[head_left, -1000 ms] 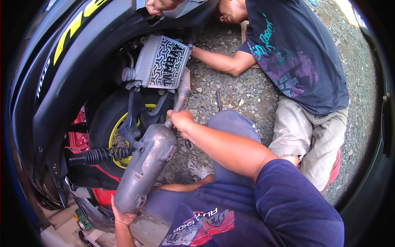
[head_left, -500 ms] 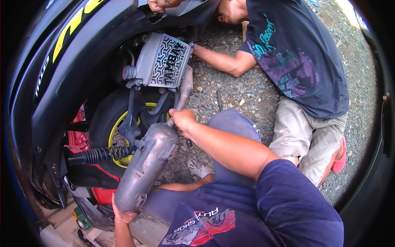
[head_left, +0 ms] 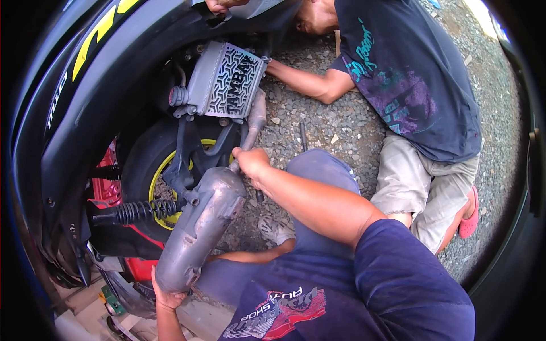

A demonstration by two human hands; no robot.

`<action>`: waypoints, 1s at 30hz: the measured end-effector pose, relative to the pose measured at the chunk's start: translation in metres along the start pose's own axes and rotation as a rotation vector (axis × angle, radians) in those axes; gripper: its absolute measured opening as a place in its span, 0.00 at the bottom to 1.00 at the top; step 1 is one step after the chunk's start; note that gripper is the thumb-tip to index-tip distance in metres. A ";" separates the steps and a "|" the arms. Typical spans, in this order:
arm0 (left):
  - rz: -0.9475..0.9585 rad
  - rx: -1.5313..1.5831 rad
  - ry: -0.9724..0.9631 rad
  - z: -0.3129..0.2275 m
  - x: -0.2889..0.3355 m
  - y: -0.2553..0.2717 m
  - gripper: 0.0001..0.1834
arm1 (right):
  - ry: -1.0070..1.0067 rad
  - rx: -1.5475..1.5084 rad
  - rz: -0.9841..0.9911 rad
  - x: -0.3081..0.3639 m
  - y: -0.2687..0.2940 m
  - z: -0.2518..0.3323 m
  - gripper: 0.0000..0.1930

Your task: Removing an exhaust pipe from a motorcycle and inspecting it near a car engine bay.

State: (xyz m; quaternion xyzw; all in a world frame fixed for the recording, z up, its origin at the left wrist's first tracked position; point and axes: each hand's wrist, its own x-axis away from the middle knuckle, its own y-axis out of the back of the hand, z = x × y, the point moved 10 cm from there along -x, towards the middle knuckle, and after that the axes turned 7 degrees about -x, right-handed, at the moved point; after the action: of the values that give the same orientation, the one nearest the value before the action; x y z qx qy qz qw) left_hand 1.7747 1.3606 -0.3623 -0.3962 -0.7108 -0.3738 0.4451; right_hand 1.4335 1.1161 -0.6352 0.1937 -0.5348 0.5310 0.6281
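Muffler [head_left: 199, 227] being positioned at rear wheel [head_left: 151, 170]: left hand [head_left: 166, 295] cups its tail end, right hand [head_left: 252, 163] closed around the pipe neck. Next move likely needs the neck kept aligned above the right-hand grip.

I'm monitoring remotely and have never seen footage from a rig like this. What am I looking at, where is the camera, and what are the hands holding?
This is one view from a wide fisheye camera worn on a person's head, looking down, so straight edges bend near the rim. The forearms coming in from the bottom belong to the wearer, who has a dark blue shirt.

The machine is a scooter on its side over gravel ground, with a black tyre on a yellow rim, a black coil spring and a grilled metal cover.

The wearer's left hand supports the rear end of a grey exhaust muffler. The right hand grips where the muffler meets its pipe.

A second person in a dark printed shirt lies on the gravel, reaching one arm toward the engine.
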 end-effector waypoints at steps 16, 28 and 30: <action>-0.061 -0.011 -0.008 0.000 -0.002 0.003 0.46 | 0.012 -0.006 -0.003 0.001 0.000 0.001 0.27; 0.047 -0.019 0.001 0.005 -0.008 0.003 0.46 | 0.092 -0.035 -0.088 -0.008 0.005 -0.001 0.23; 0.062 -0.028 -0.015 0.005 -0.004 -0.004 0.46 | 0.094 -0.004 -0.063 -0.010 0.001 -0.003 0.23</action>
State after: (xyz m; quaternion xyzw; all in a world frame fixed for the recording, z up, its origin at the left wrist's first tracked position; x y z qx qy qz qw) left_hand 1.7707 1.3624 -0.3686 -0.4268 -0.6963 -0.3667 0.4456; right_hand 1.4350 1.1140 -0.6454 0.1842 -0.4992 0.5183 0.6694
